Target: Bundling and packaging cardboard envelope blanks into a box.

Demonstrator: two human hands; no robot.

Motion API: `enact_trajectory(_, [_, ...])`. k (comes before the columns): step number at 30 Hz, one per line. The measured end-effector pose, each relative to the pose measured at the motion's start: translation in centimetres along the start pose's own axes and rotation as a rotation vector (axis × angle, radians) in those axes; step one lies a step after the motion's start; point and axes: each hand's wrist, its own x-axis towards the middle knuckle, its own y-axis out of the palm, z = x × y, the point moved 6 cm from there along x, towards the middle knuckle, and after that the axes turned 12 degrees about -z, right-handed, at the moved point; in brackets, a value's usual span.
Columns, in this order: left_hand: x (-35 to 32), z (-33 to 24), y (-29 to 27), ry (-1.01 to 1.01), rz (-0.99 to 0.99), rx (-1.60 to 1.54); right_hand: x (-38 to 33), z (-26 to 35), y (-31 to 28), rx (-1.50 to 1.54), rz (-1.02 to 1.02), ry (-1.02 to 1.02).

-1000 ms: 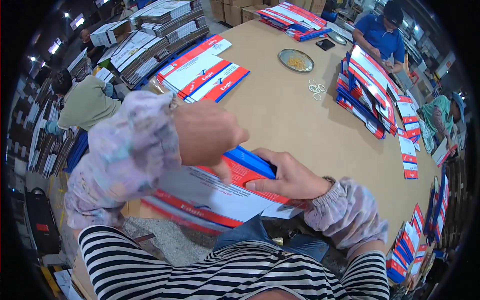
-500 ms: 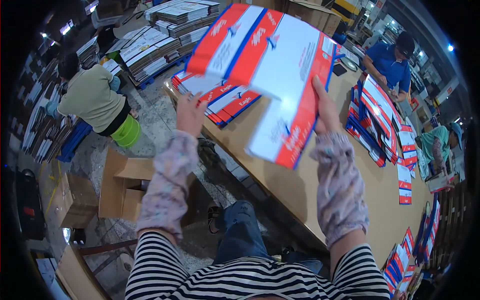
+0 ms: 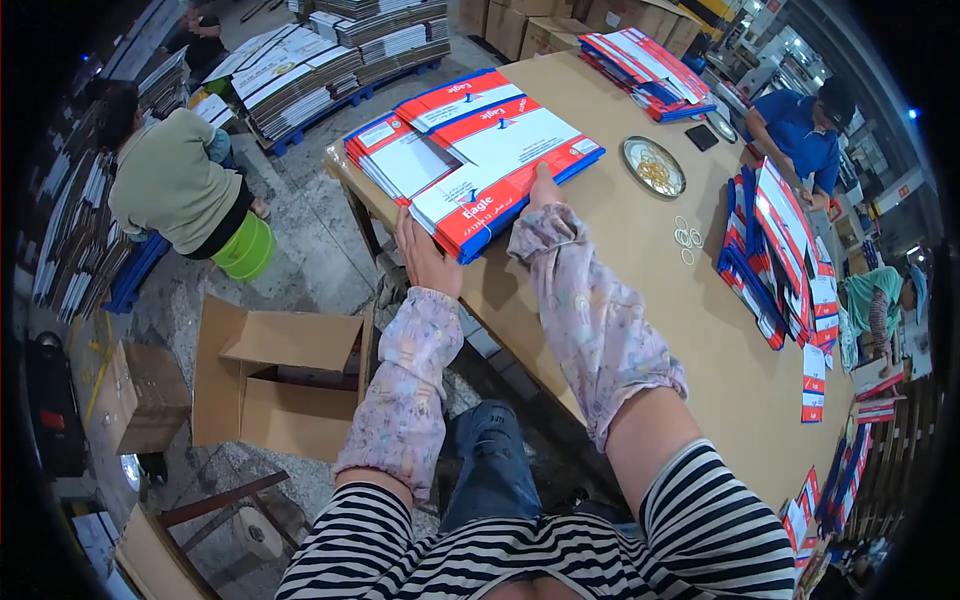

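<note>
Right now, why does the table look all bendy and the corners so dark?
Head view: the fisheye lens curves the table edge toward the rim, and the corners fall outside its round picture, so they go black; the stack of flat boxes under both hands stays sharp.

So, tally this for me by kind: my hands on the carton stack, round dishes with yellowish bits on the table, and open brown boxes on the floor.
Hands on the carton stack: 2, left hand and right hand
Round dish: 1
Open brown box: 1
Total: 4
</note>
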Motion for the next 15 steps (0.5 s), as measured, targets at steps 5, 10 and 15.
enact_trajectory(5, [-1.2,-0.1,0.5,0.007,-0.075,-0.030,0.6,0.7,-0.9,-0.166,-0.189,-0.153])
enact_trajectory(10, [-2.5,-0.6,1.7,-0.065,-0.125,-0.094,3.0,2.7,-2.4,-0.444,-0.225,-0.339])
enact_trajectory(15, [-1.5,3.6,-1.0,-0.129,-0.276,-0.069,-0.7,1.0,1.0,-0.905,0.037,-0.320])
